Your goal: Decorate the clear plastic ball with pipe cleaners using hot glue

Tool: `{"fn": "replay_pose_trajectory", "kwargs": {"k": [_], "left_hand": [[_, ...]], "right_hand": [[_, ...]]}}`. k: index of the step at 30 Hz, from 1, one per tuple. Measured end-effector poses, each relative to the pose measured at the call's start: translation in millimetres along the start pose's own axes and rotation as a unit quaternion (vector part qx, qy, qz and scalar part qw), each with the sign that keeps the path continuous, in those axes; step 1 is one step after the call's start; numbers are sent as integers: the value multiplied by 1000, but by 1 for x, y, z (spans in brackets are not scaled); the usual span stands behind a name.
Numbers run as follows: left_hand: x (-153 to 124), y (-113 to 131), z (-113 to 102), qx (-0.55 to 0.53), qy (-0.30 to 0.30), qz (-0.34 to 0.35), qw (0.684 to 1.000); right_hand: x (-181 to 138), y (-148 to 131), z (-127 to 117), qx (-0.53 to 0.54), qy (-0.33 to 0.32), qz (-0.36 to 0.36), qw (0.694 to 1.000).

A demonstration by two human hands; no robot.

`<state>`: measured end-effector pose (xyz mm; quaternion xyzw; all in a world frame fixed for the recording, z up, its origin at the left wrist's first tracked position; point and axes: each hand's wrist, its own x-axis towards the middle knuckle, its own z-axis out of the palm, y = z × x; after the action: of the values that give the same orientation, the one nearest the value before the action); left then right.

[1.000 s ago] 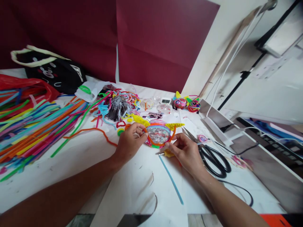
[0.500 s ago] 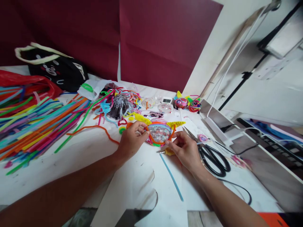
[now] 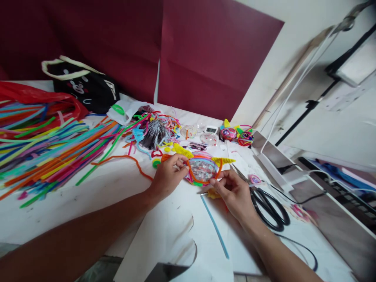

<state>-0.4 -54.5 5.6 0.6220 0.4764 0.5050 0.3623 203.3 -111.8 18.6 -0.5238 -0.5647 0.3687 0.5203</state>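
Observation:
An orange pipe cleaner point(image 3: 194, 175) is curved along the lower edge of a round, colorful craft piece point(image 3: 203, 168) with a shiny clear middle and yellow pointed ears. My left hand point(image 3: 172, 171) pinches the pipe cleaner at the left side of the piece. At its lower right, the fingers of my right hand point(image 3: 233, 190) are closed on the same orange strand. Beneath my right hand lies a yellow tool with a metal tip point(image 3: 212, 193), partly covered. Black-handled scissors point(image 3: 272, 209) rest just right of that hand, and a blue pipe cleaner point(image 3: 216, 227) lies below the piece.
Many colored pipe cleaners point(image 3: 58, 152) spread over the left of the white table, near a black bag point(image 3: 88, 92). Behind my hands are a heap of scraps point(image 3: 155, 133), a small digital display point(image 3: 210, 129) and two decorated pieces point(image 3: 236, 135). A grey ledge point(image 3: 293, 176) with cables borders the right.
The whole view has shifted, so the scene sits slightly farther right and lower. Both hands keep nearly the same grip on the orange pipe cleaner around the piece.

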Motion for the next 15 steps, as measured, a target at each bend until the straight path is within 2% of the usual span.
{"fn": "replay_pose_trajectory", "kwargs": {"k": [7, 15], "left_hand": [[-1, -3, 3, -57, -13, 18, 998], [-3, 4, -3, -149, -66, -26, 986]], "right_hand": [[1, -2, -1, 42, -2, 47, 998], [1, -6, -5, 74, 2, 102, 992]]}}
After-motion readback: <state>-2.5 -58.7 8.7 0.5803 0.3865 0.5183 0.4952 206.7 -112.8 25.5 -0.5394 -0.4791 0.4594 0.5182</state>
